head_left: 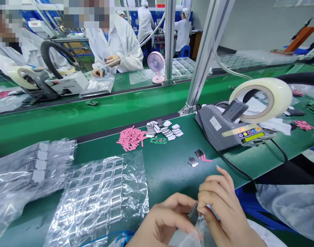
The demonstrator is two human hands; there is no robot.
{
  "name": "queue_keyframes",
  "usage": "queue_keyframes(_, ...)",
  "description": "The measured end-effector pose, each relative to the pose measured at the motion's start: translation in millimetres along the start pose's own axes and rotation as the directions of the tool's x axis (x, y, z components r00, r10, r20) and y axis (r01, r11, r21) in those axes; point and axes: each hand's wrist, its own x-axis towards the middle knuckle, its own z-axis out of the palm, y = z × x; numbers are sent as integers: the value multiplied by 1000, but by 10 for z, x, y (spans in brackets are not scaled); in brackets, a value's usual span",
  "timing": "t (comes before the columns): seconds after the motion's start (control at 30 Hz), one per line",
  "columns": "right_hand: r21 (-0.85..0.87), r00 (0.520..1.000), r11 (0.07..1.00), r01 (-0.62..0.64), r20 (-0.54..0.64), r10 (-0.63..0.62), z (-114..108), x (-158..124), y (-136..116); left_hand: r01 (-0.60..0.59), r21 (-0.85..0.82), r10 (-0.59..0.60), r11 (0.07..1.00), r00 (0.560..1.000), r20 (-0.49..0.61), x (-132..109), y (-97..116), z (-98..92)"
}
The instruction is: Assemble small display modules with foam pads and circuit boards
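Observation:
Close to me at the table's front edge, my left hand [167, 219] grips a small dark, flat rectangular piece [193, 214] between thumb and fingers. My right hand [221, 206] pinches at the upper edge of that piece, its little finger raised. The fingers partly cover it, so its kind is unclear. Just beyond the hands lie small dark and silvery plates [193, 161] with loose pink strips [205, 158]. Farther back are a heap of pink strips [131, 138], rows of white-faced rectangular pieces [167, 130] and a green circuit board [158, 140].
A grey tape dispenser [221, 128] with a big tape roll [280, 99] stands at right, its cable crossing the table. Clear plastic trays in bags [95, 192] lie left. Beyond a metal post [201, 55] runs a green conveyor [136, 103]; co-workers sit across it.

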Motion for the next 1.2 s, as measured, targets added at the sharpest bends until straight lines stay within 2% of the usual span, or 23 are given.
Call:
queue_keyframes(0.13, 82, 998, 996, -45, 54, 41, -46, -127, -5, 70, -239, -106, 968, 984, -142, -18, 36, 70)
queue_keyframes(0.2, 209, 986, 965, -156, 90, 140, -60, -217, 54, 52, -315, -128, 948, 965, -227, -33, 61, 62)
queue_keyframes(0.27, 338, 937, 874, -350, 148, 318, -44, -322, 164, -6, -342, -115, 939, 936, -333, -36, 87, 14)
queue_keyframes(0.33, 388, 847, 754, -531, 253, 467, 0, -433, 294, -58, -340, -95, 938, 905, -415, -31, 111, -51)
queue_keyframes(0.37, 384, 809, 712, -588, 308, 501, 30, -485, 353, -67, -337, -96, 939, 891, -445, -28, 120, -80)
queue_keyframes(0.43, 337, 771, 700, -630, 379, 512, 101, -571, 435, -72, -335, -104, 940, 870, -481, -24, 132, -117)
queue_keyframes(0.57, 66, 840, 887, -457, 359, 406, 305, -637, 479, -41, -340, -134, 940, 868, -478, -20, 115, -98)
queue_keyframes(0.63, -47, 866, 923, -381, 331, 374, 413, -628, 495, -17, -352, -153, 936, 881, -447, -16, 92, -67)
queue_keyframes(0.7, -75, 877, 925, -371, 298, 376, 466, -603, 518, 3, -367, -164, 930, 898, -409, -13, 74, -38)
queue_keyframes(0.77, -74, 882, 926, -371, 285, 376, 421, -556, 522, 33, -380, -174, 924, 923, -343, -14, 70, -12)
queue_keyframes(0.83, -11, 893, 933, -361, 283, 349, 284, -477, 483, 79, -390, -185, 917, 952, -243, -18, 79, 12)
queue_keyframes(0.93, 131, 957, 970, -205, 236, 170, 35, -297, 343, 123, -409, -186, 904, 976, -117, -19, 97, 52)
queue_keyframes(1.0, 179, 987, 983, -35, 163, 6, -64, -163, 238, 128, -425, -174, 896, 982, -72, -17, 102, 82)
queue_keyframes(1.07, 196, 990, 978, 69, 109, -92, -86, -53, 161, 119, -441, -157, 890, 986, -51, -17, 102, 111)
queue_keyframes(1.2, 227, 992, 971, 75, 82, -96, -38, 47, 120, 105, -448, -142, 888, 989, -49, -30, 101, 136)
